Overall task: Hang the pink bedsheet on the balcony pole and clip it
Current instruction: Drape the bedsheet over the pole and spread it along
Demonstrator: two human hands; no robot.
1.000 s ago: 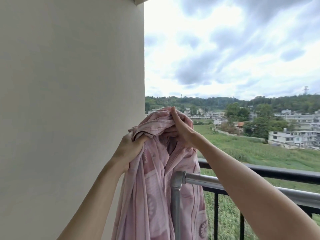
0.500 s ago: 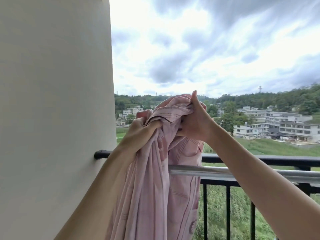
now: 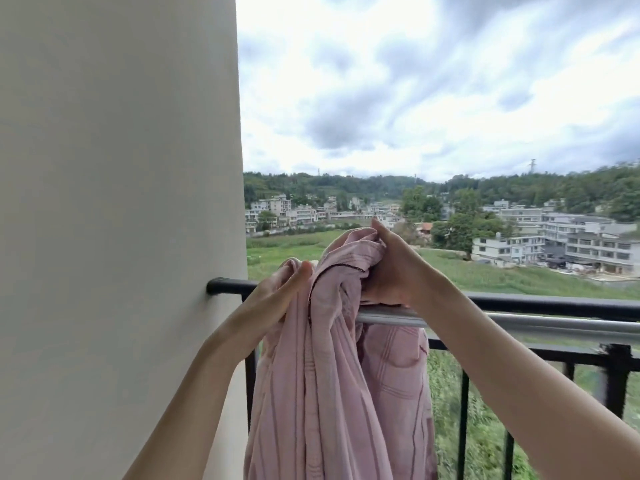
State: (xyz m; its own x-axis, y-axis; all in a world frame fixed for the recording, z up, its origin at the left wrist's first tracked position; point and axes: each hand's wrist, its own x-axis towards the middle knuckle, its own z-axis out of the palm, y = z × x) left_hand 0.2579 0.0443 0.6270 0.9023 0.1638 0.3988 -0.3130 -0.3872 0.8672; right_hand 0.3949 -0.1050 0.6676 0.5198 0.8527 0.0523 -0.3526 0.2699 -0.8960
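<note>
The pink bedsheet [image 3: 332, 393] hangs bunched in long folds in front of me. Part of it falls behind the silver balcony pole [image 3: 519, 326] and part in front, so it straddles the pole's left end. My left hand [image 3: 277, 296] grips a gathered fold at the left of the bunch. My right hand [image 3: 391, 268] pinches the top of the bunch, just above the pole. No clip shows in view.
A black balcony railing [image 3: 540, 303] with vertical bars runs just behind the pole and joins the pale wall [image 3: 117, 237] on the left. Beyond lie a green field, buildings and a cloudy sky.
Both hands have lowered the bunched sheet toward the pole. The sheet now hangs on both sides of the pole. My view has swung a little to the left.
</note>
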